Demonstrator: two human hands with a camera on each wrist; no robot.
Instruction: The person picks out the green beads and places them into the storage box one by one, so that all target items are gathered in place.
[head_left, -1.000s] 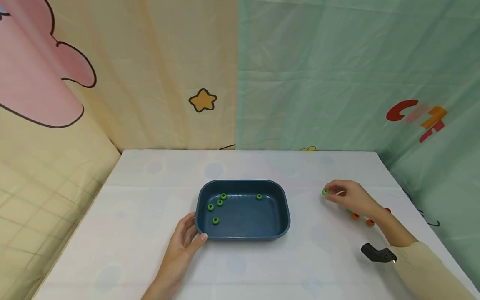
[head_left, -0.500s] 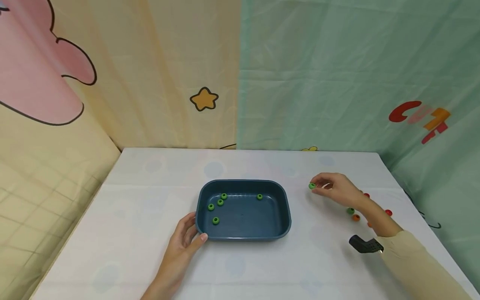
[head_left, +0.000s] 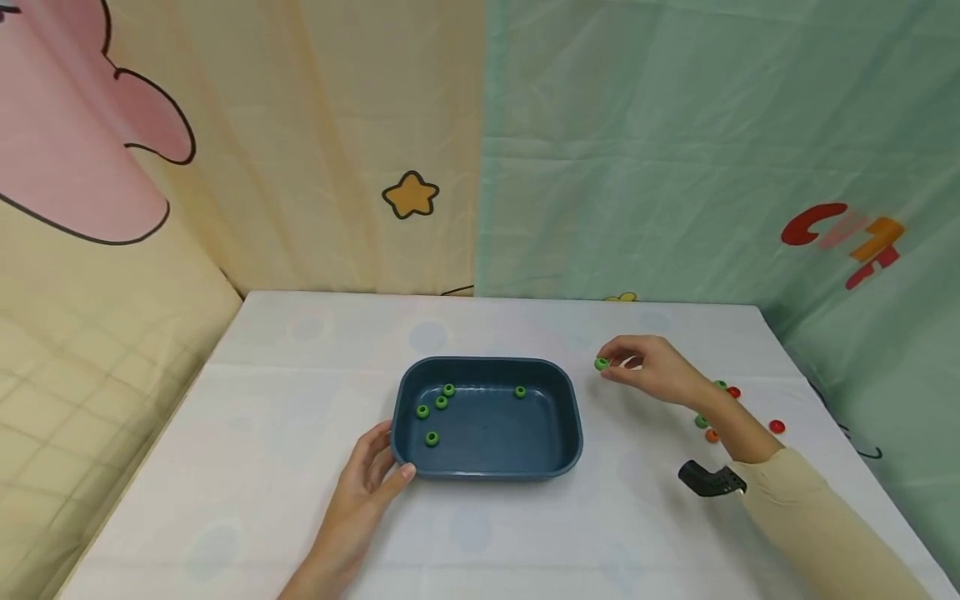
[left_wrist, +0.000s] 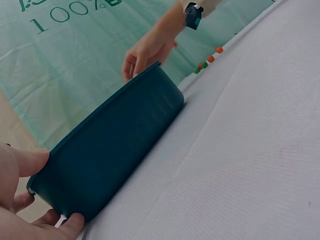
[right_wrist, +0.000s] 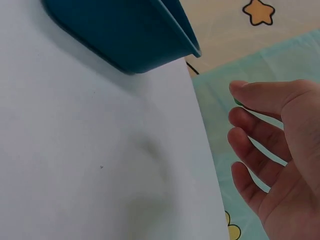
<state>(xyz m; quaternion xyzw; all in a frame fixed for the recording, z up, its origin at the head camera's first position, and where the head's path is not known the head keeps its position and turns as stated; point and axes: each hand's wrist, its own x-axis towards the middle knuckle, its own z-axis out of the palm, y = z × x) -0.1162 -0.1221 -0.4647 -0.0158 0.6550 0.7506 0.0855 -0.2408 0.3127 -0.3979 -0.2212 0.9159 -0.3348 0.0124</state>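
A dark blue plastic tray [head_left: 487,446] with rounded corners sits on the table, several green beads [head_left: 432,439] lying inside it, mostly in its left half. My left hand [head_left: 356,500] grips the tray's front left corner, the thumb at the rim in the left wrist view. To the right of the tray, my right hand [head_left: 648,367] pinches a green bead [head_left: 602,364] between thumb and fingertips, above the table. In the right wrist view the thumb mostly hides this bead [right_wrist: 238,102].
Beyond my right forearm lie loose beads on the white-covered table [head_left: 262,467]: a red bead [head_left: 777,427], an orange bead [head_left: 712,435] and a green bead [head_left: 701,421] among them. Printed curtains [head_left: 600,150] hang behind the table. A black device [head_left: 711,479] is worn at my right wrist.
My right hand has moved left toward the tray, carrying the green bead and uncovering more loose beads behind it. The left hand and the tray have stayed in place.
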